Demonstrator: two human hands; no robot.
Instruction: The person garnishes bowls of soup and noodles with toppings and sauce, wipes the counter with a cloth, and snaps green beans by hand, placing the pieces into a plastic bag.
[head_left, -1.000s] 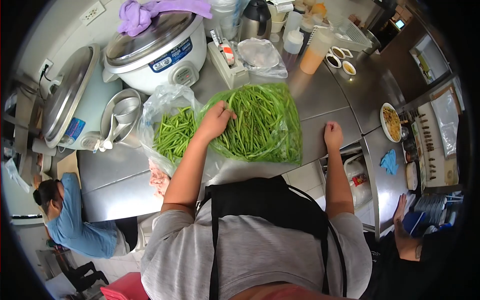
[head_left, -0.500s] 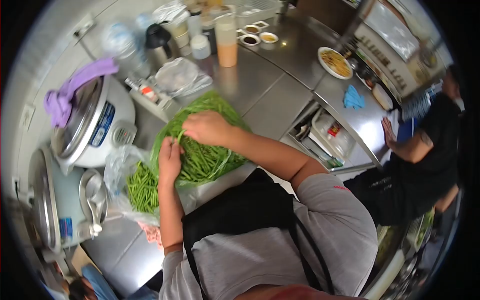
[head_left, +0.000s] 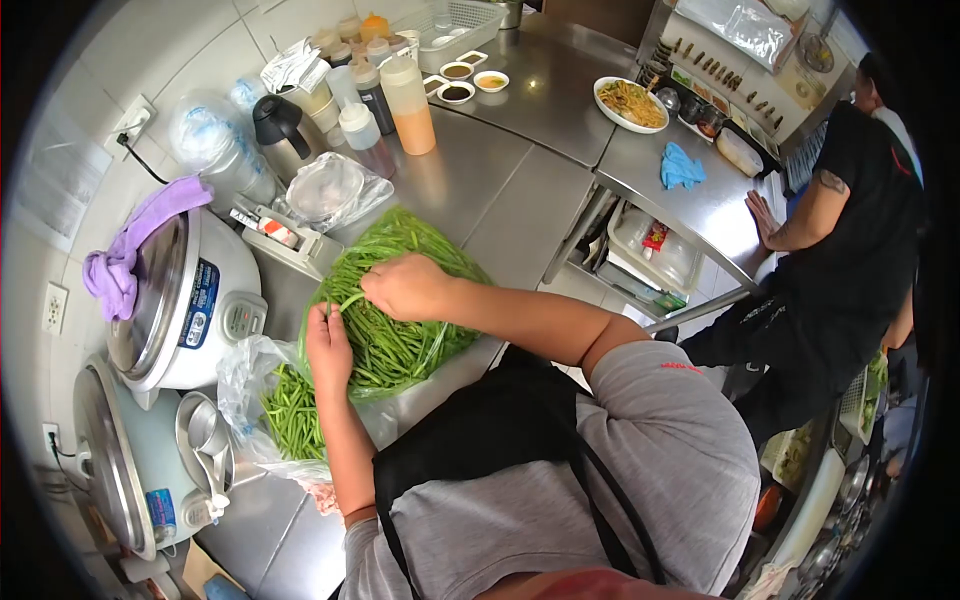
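A green bean (head_left: 351, 299) stretches between my two hands, pinched at both ends. My left hand (head_left: 330, 346) is closed on its lower left end, thumb and fingertips together. The other end is in the closed fingers of my right hand (head_left: 408, 287), back of the hand upward. Both hands are above a green plastic bag (head_left: 452, 352) that lies open, full of long green beans (head_left: 385, 350). Left of it, a clear plastic bag (head_left: 240, 385) holds shorter bean pieces (head_left: 292, 410), close to my left wrist.
Two large cookers (head_left: 165, 300) (head_left: 120, 460) stand at the left, a purple cloth (head_left: 140, 245) over one. Behind are a thermos (head_left: 290, 135), sauce bottles (head_left: 408, 105) and small sauce dishes (head_left: 456, 92). A noodle plate (head_left: 630, 105) and blue glove (head_left: 682, 166) lie right, near a person in black (head_left: 850, 230).
The camera view has shifted and tilted slightly. My hands are still together over the green bag, and a bean now shows stretched between them. The person at the right has turned the head away.
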